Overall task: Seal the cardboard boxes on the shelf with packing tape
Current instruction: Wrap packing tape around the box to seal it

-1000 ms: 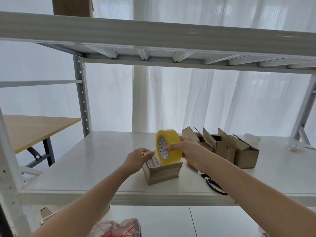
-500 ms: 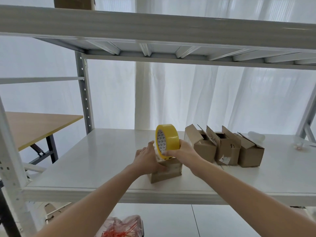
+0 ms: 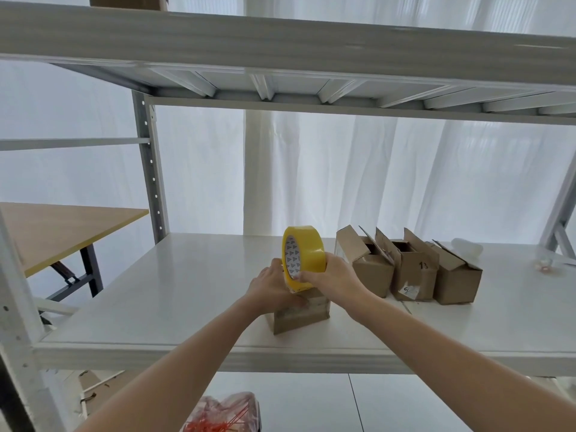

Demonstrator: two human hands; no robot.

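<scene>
One white metal shelf point(image 3: 193, 275) carries the work, and you face it beneath a second board of the same rack. White curtains hang behind the rack, a wooden table point(image 3: 62, 226) stands off the left end, and a clear bag point(image 3: 224, 413) of red strips lies on the level below. Three open boxes point(image 3: 414, 275) sit in a row, side against side, toward the right rear of the shelf with flaps raised. The middle one is marked 13, and all three interiors are too dark to show contents. The closed box point(image 3: 299, 316) stands near the front edge, about mid-length. Your left hand point(image 3: 271, 291) lies on its top, fingers extended flat and pressing down. Your right hand point(image 3: 333, 275) grips the yellow tape roll point(image 3: 304, 257), fingers curled round its rim. The roll stands on edge at the box top, and contact between them cannot be confirmed.
</scene>
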